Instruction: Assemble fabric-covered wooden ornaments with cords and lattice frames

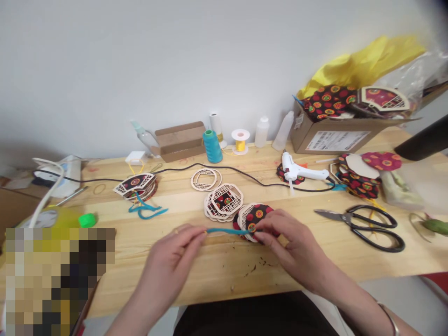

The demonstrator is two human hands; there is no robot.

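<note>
A blue cord (227, 231) is stretched level above the front of the table. My left hand (170, 256) pinches one end of it between thumb and fingers. At its other end, my right hand (297, 247) is closed on the cord with fingertips together. Just behind the cord lie dark, flower-patterned fabric pieces (259, 213) with pale wooden lattice frames, partly hidden by my right hand. Beyond them sits a stack of wooden lattice pieces (227, 198), with thin round wooden rings (205, 179) behind.
Black-handled scissors (376, 228) lie at right, a white glue gun (304, 171) behind them. Its black cable crosses the table. A blue thread cone (212, 147), yellow spool (240, 142) and bottles line the wall. A full cardboard box (336, 135) stands back right; fan-shaped pieces (135, 185) lie left.
</note>
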